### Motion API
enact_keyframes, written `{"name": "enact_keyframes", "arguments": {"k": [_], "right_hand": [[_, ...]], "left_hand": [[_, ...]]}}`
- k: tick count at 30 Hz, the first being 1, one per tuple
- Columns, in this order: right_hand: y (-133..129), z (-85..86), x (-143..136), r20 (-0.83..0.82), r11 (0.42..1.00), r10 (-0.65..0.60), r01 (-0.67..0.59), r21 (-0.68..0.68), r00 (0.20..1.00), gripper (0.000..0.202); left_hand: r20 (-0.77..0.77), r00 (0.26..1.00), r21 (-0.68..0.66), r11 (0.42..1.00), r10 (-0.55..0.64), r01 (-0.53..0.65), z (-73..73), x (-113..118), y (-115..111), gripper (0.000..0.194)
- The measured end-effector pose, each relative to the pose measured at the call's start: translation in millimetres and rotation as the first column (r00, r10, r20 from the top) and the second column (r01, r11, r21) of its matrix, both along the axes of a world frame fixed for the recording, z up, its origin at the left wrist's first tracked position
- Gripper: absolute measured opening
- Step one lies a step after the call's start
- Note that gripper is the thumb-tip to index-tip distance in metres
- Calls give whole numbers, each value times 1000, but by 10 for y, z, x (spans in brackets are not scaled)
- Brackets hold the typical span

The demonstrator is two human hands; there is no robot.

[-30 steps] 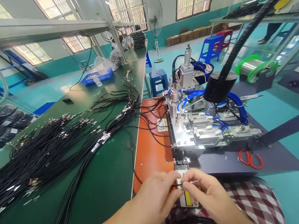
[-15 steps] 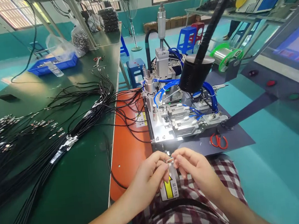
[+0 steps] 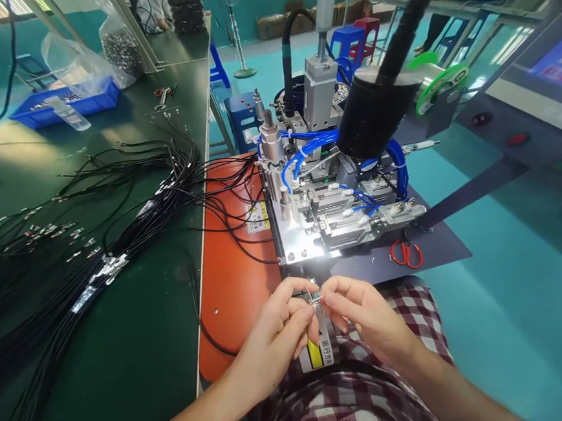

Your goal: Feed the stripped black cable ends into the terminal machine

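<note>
Close together over my lap, both hands pinch the small end of a cable. My left hand [image 3: 283,330] is closed on the cable end, its thumb and fingers hiding most of it. My right hand [image 3: 359,308] closes thumb and forefinger on short thin wires [image 3: 316,298], light and reddish, that bridge the fingertips. A black cable [image 3: 208,339] curves down past the table edge and runs behind my left hand. Just below the fingers is a white label with a yellow arrow [image 3: 315,354].
Ahead stands a metal machine [image 3: 345,225] with blue air hoses, beside an orange plate [image 3: 236,259]. A black lamp [image 3: 375,112] hangs over it. Red-handled scissors [image 3: 406,254] lie at right. Bundled black cables [image 3: 149,214] cover part of the green table [image 3: 141,351]; a blue tray [image 3: 66,107] sits farther back.
The view has tipped down and shifted slightly. My hands stay together, and the thin wires between the fingertips have turned, with one now sticking up beside the left forefinger.
</note>
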State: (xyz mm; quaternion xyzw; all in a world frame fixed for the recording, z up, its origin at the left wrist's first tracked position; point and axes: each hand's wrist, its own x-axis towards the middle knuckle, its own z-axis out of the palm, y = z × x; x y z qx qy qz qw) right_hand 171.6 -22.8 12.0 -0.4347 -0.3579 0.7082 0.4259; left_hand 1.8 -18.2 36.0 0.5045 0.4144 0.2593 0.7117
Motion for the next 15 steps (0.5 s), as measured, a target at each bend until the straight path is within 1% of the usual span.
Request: {"name": "enact_keyframes", "arguments": {"k": [3,6,10,13,15], "right_hand": [[-36,-15,-32,14,1000,-5,6,-16,1000,34],[-107,-11,-95,77,998,-49,47,32,996,33],[-199,-11,-171,185,990,-95,73,119,978,29],[-231,-32,-186,293,974,-155,97,205,943,27],[-235,-49,-170,342,966,-175,93,242,923,26]], "left_hand": [[34,999,-17,1000,-4,5,3,-7,4,21],[71,997,-43,999,-2,5,8,-1,11,19],[20,998,-32,998,58,-57,-1,28,6,22],[-11,993,-83,990,117,-117,-25,49,-6,24],[-35,990,-114,984,135,-138,-37,58,-12,27]]}}
